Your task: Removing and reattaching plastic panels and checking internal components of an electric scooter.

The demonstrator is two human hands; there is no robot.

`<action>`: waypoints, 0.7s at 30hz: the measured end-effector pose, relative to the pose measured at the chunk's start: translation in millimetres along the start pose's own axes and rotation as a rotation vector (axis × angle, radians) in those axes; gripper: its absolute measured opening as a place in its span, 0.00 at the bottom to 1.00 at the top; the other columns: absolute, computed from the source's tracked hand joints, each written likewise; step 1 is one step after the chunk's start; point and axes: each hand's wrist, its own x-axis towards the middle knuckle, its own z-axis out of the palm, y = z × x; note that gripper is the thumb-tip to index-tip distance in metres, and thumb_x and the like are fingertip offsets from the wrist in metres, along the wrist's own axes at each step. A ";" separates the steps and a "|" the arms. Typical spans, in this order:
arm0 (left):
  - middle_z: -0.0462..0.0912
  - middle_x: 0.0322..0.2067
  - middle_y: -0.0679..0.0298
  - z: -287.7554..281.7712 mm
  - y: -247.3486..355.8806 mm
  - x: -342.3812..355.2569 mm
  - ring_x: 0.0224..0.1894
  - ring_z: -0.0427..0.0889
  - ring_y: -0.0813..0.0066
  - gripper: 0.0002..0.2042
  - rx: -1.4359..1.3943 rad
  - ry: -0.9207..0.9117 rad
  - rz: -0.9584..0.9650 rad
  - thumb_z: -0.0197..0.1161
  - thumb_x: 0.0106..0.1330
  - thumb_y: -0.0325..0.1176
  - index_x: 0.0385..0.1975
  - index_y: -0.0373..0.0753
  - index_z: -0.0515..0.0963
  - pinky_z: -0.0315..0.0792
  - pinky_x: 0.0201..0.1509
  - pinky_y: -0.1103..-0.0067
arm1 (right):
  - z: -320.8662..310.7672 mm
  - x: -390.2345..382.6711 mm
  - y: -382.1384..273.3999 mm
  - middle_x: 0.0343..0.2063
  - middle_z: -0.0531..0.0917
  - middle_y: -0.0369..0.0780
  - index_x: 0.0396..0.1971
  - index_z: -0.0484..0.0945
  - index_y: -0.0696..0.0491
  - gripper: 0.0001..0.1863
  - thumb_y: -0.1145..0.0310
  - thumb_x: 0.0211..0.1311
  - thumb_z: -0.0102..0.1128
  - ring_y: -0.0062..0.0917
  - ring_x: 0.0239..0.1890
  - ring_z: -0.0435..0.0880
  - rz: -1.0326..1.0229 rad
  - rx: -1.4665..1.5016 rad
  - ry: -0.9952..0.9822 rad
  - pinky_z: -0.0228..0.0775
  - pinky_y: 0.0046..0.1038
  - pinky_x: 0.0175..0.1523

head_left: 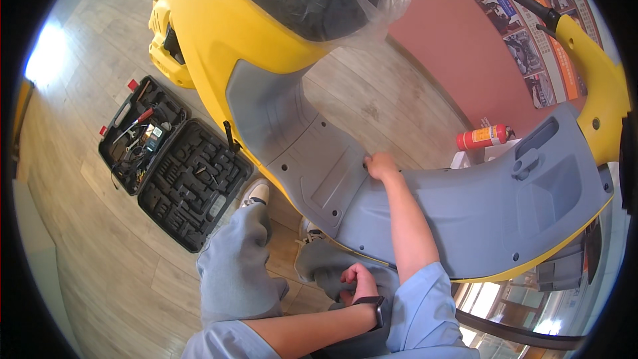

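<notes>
I see a yellow scooter (201,33) with a grey plastic floorboard (312,159) and a curved grey panel (478,219) to its right, both dotted with dark holes or fasteners. My right hand (379,166) rests at the floorboard's far edge beside one hole, fingertips bent and pressed there; whatever they may grip is too small to make out. Low over my grey trousers, below the panel's near edge, my left hand (359,282) has curled fingers, their contents hidden; a dark watch (369,311) is on that wrist.
An open black toolbox (179,196) with assorted tools lies on the floor at left, near yellow bodywork (159,40). Clear plastic covers the seat (292,0). A red fire extinguisher (482,137) sits by the pink wall (438,46). A glass surface (505,312) shows at lower right.
</notes>
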 end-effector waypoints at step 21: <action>0.73 0.22 0.64 -0.4 -1.6 -1.3 0.23 0.68 0.75 0.13 -0.004 0.001 0.004 0.65 0.53 0.42 0.29 0.40 0.73 0.58 0.27 0.76 | 8.2 7.7 4.3 0.32 0.83 0.47 0.29 0.81 0.55 0.12 0.62 0.52 0.59 0.40 0.39 0.81 -0.013 0.098 0.094 0.71 0.37 0.45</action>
